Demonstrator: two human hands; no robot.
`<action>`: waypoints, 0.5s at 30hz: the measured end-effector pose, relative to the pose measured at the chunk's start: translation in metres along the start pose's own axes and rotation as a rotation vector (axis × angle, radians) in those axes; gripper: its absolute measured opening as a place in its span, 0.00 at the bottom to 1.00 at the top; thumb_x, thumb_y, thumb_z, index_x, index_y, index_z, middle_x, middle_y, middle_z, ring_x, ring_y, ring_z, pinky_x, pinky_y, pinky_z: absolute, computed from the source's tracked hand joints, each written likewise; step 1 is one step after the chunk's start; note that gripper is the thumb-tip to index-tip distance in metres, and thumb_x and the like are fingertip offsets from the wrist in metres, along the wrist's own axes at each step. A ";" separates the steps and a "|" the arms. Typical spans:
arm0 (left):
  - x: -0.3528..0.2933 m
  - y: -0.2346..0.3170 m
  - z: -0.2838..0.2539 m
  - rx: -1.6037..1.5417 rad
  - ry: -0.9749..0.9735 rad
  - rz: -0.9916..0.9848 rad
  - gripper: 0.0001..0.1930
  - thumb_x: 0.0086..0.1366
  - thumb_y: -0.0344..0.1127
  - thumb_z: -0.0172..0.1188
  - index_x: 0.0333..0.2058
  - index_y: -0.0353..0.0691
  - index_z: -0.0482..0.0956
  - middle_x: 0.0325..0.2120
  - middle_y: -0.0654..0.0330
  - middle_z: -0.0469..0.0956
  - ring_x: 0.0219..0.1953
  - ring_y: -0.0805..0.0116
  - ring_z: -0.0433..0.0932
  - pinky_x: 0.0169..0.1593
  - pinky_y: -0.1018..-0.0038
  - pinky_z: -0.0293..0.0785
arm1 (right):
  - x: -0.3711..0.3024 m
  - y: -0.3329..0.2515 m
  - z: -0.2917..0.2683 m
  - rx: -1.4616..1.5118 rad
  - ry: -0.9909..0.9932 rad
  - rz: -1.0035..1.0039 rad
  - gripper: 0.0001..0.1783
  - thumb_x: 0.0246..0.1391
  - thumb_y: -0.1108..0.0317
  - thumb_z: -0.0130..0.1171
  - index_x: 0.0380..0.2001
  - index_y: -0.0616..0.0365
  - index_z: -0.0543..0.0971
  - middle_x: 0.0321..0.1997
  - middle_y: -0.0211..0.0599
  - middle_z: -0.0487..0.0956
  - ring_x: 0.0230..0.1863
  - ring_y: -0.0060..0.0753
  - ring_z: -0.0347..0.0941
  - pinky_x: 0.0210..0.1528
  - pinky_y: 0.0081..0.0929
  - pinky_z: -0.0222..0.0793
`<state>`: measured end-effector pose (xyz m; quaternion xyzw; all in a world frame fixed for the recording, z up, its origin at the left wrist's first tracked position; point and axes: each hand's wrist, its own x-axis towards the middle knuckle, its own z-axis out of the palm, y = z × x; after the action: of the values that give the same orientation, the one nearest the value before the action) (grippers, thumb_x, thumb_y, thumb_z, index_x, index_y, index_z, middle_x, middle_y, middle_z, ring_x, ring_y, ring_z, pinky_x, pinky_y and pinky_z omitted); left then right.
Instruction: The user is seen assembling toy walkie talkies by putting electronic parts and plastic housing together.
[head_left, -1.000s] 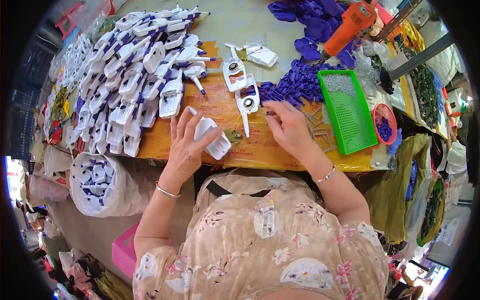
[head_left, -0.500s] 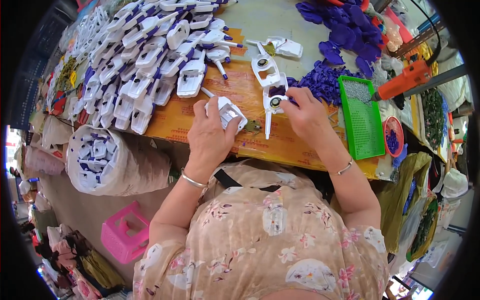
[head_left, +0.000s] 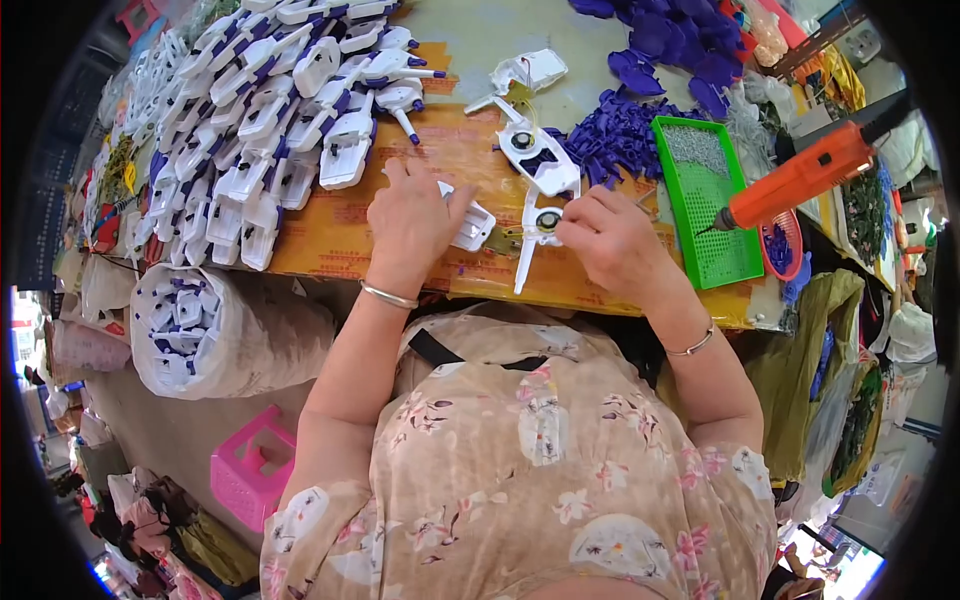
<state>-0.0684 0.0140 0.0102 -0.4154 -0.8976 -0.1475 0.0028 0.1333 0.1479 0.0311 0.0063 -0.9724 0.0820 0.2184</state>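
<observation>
My left hand is closed over a white plastic shell half, thumb on top and fingers along its far side; the hand covers much of it. Beside it a small greenish circuit board lies at the shell's edge. My right hand pinches the right edge of another white shell half with a narrow handle pointing toward me and a round black part in it. Just beyond lies a similar white shell, and farther off a white housing with thin wires.
White-and-purple housings are heaped at left. Small purple parts lie near a green tray of screws. An orange power screwdriver hangs over the tray, beside a red basket. A filled sack and pink stool stand left below.
The whole view has shifted a little. My right hand and the shell it pinches have come slightly nearer to me. My left hand now hides more of its shell. The hanging screwdriver has swung nearer.
</observation>
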 end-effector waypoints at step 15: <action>0.013 0.004 -0.010 -1.451 -0.045 -0.032 0.22 0.50 0.25 0.60 0.45 0.29 0.69 0.35 0.57 0.73 0.36 0.72 0.73 0.39 0.76 0.73 | -0.011 -0.012 -0.017 1.064 0.294 0.681 0.07 0.50 0.79 0.57 0.35 0.62 0.75 0.29 0.24 0.73 0.28 0.11 0.64 0.30 0.13 0.60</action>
<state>-0.0749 0.0237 0.0229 -0.3026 -0.5796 -0.6972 -0.2940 0.1509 0.1390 0.0436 -0.2061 -0.7064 0.6174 0.2782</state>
